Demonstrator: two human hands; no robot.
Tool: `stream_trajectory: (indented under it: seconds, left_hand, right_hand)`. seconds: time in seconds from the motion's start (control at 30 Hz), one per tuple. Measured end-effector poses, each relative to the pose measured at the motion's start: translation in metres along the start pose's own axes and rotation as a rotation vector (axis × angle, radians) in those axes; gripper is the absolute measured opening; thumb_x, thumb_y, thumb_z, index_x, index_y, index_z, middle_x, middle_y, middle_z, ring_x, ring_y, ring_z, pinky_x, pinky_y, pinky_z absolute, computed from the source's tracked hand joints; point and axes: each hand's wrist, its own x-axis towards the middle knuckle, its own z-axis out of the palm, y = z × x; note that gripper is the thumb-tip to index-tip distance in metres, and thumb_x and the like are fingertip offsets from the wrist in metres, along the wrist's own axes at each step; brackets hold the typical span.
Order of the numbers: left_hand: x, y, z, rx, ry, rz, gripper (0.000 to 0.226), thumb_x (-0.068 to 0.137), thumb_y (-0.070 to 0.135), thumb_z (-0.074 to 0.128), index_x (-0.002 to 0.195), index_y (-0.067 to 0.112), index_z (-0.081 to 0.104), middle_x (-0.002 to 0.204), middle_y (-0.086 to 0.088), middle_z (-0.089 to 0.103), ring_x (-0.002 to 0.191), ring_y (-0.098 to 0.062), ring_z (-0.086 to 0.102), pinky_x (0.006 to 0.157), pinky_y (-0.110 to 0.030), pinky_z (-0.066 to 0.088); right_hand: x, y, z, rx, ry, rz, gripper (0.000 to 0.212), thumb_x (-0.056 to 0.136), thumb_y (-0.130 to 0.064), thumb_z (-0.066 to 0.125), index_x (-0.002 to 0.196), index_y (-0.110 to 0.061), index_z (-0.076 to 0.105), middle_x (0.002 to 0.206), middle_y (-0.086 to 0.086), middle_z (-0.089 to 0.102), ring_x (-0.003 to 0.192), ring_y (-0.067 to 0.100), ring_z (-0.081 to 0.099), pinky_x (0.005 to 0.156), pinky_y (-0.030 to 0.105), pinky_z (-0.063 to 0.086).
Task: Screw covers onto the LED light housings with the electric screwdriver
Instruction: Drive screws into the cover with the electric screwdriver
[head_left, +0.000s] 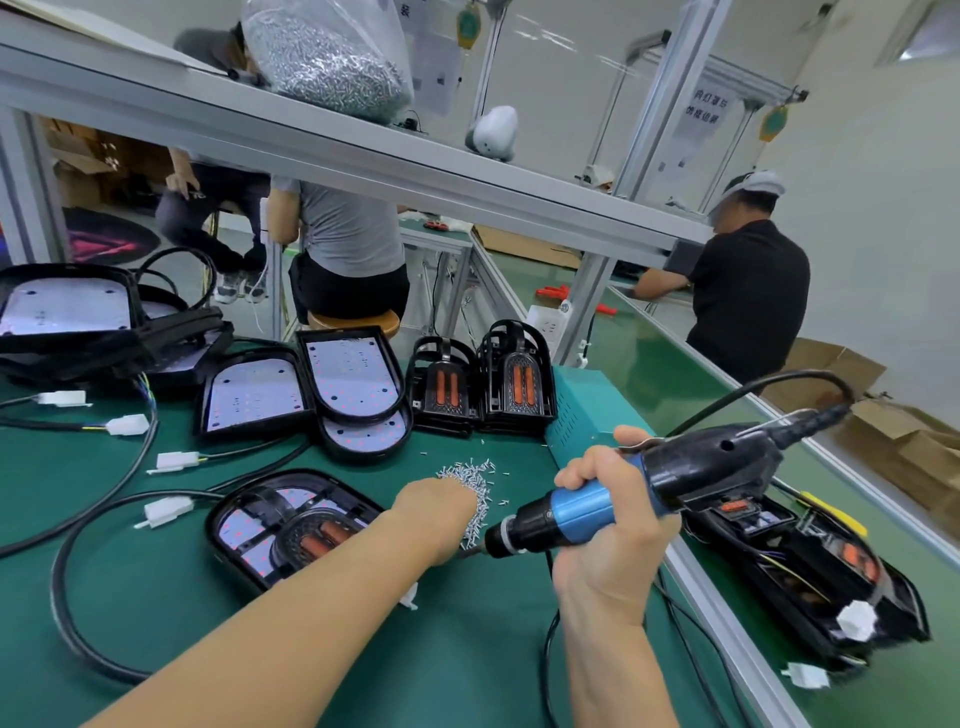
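While the right hand (608, 499) wraps its fingers round the blue, smooth plastic barrel of the electric screwdriver (623, 493), the tool lies nearly level, its black ribbed chuck aimed left toward the loose heap of screws (470, 480). A thick black cable arcs from the tool's glossy black rear end. The left hand (434, 512) reaches into that glittering pile of small silver screws with its back to the camera; its fingers are hidden, so I cannot tell whether they pinch anything.

Just left of the left forearm, an LED light housing (291, 525) lies flat on the green mat (156, 571), a rounded black plastic shell with a black ribbed cover seated on it, orange strips showing through the cover and a pale LED board beneath. Beyond the screws stand two stacks of covers (480, 382), arched, black, slotted, beside a teal metal box (582, 405) with vent holes. More open housings (306, 395) with pale dotted boards lie further left, trailing black cords and white connectors. Finished housings (810, 566) sit right of an aluminium rail at the mat's edge. Bare mat remains near the camera, between the forearms. Overhead, a clear bag of screws (332, 57) sags on the shelf
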Motion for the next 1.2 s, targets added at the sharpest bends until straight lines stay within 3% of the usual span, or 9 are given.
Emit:
stream_trajectory:
  seconds: [0.13,0.23,0.3,0.4,0.5,0.6,0.73,0.87,1.2]
  left_hand:
    - [-0.003,0.001,-0.004,-0.025,-0.029,-0.013,0.009,0.085,-0.007,0.049,0.086,0.002,0.049,0.084,-0.010,0.047,0.089,-0.033,0.056,0.067,-0.034,0.039]
    - [-0.004,0.000,-0.004,-0.074,-0.008,-0.049,0.028,0.083,-0.007,0.049,0.066,0.010,0.036,0.069,-0.004,0.035,0.073,-0.028,0.044,0.065,-0.035,0.040]
    - [-0.008,-0.002,-0.008,-0.159,0.088,-0.064,0.016,0.081,-0.006,0.050,0.072,0.007,0.053,0.073,-0.007,0.048,0.074,-0.029,0.049,0.068,-0.035,0.047]
    - [-0.018,-0.016,-0.015,-0.527,0.262,-0.070,0.023,0.083,0.001,0.057,0.089,0.014,0.075,0.087,-0.004,0.070,0.083,-0.021,0.065,0.081,-0.030,0.052]
    - [-0.041,-0.035,-0.015,-1.017,0.345,-0.101,0.015,0.080,0.001,0.067,0.080,0.012,0.076,0.064,0.004,0.068,0.062,-0.007,0.060,0.067,-0.018,0.049]
    - [-0.071,-0.049,-0.003,-1.483,0.354,-0.111,0.017,0.078,-0.006,0.068,0.075,0.010,0.073,0.060,-0.006,0.067,0.056,-0.011,0.060,0.059,-0.018,0.051]
    - [-0.107,-0.056,0.012,-1.768,0.389,-0.135,0.011,0.079,-0.004,0.069,0.075,0.006,0.073,0.068,-0.016,0.068,0.059,-0.016,0.063,0.058,-0.022,0.053]
    - [-0.131,-0.062,0.022,-1.830,0.412,-0.147,0.012,0.084,0.000,0.064,0.076,0.006,0.071,0.067,-0.016,0.065,0.067,-0.027,0.062,0.062,-0.032,0.053]
    - [-0.157,-0.064,0.028,-1.886,0.485,-0.136,0.007,0.080,-0.002,0.063,0.076,0.002,0.068,0.072,-0.015,0.069,0.061,-0.019,0.064,0.061,-0.021,0.054]
  right_hand:
    - [0.002,-0.002,0.001,-0.009,-0.004,-0.009,0.019,0.069,-0.002,0.058,0.085,-0.013,0.057,0.057,0.002,0.049,0.048,0.017,0.050,0.052,0.024,0.045]
    - [0.003,-0.005,0.001,-0.009,-0.002,-0.013,0.019,0.069,-0.001,0.057,0.084,-0.012,0.056,0.057,0.002,0.050,0.046,0.017,0.050,0.051,0.026,0.045]
    - [0.004,-0.006,0.002,0.007,0.004,-0.008,0.020,0.068,0.000,0.058,0.078,-0.018,0.062,0.061,0.008,0.047,0.046,0.018,0.049,0.052,0.027,0.045]
    - [0.004,-0.010,0.004,0.051,0.002,0.010,0.021,0.068,-0.002,0.058,0.082,-0.017,0.060,0.057,0.006,0.047,0.046,0.017,0.049,0.054,0.026,0.044]
    - [0.004,-0.015,0.010,0.111,-0.020,0.049,0.023,0.068,-0.006,0.055,0.090,-0.015,0.053,0.053,-0.002,0.048,0.047,0.014,0.047,0.055,0.023,0.045]
    - [0.001,-0.020,0.019,0.170,-0.040,0.081,0.021,0.069,-0.009,0.053,0.089,-0.015,0.052,0.053,-0.004,0.047,0.048,0.012,0.046,0.056,0.023,0.044]
    - [-0.008,-0.024,0.031,0.248,-0.082,0.135,0.017,0.072,-0.013,0.050,0.088,-0.018,0.052,0.055,-0.006,0.047,0.048,0.010,0.045,0.056,0.020,0.043]
    - [-0.018,-0.024,0.044,0.291,-0.106,0.175,0.015,0.072,-0.016,0.050,0.086,-0.019,0.052,0.057,-0.007,0.046,0.048,0.009,0.044,0.055,0.021,0.043]
    - [-0.040,-0.014,0.061,0.303,-0.172,0.237,0.013,0.072,-0.015,0.049,0.084,-0.018,0.052,0.056,-0.007,0.046,0.047,0.009,0.044,0.053,0.021,0.043]
